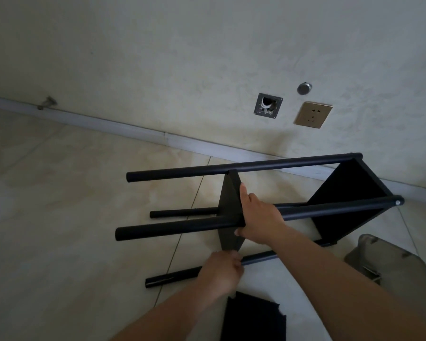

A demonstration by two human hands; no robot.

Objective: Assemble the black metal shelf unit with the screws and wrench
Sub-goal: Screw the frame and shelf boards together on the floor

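Shelf unit (256, 212) on its side, centre-right on the floor (59, 217). Right hand (258, 217) grips the middle shelf panel (229, 205) edge; left hand (221, 271) fingers pinch its lower corner at the bottom pole (172, 276). Loose black panel (253, 318) bottom centre. Open floor left; wall (207, 57) close behind.

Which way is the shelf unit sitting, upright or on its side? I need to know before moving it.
On its side: the shelf unit has its poles running level over the floor, and the middle shelf panel, held by the right hand, stands on edge.
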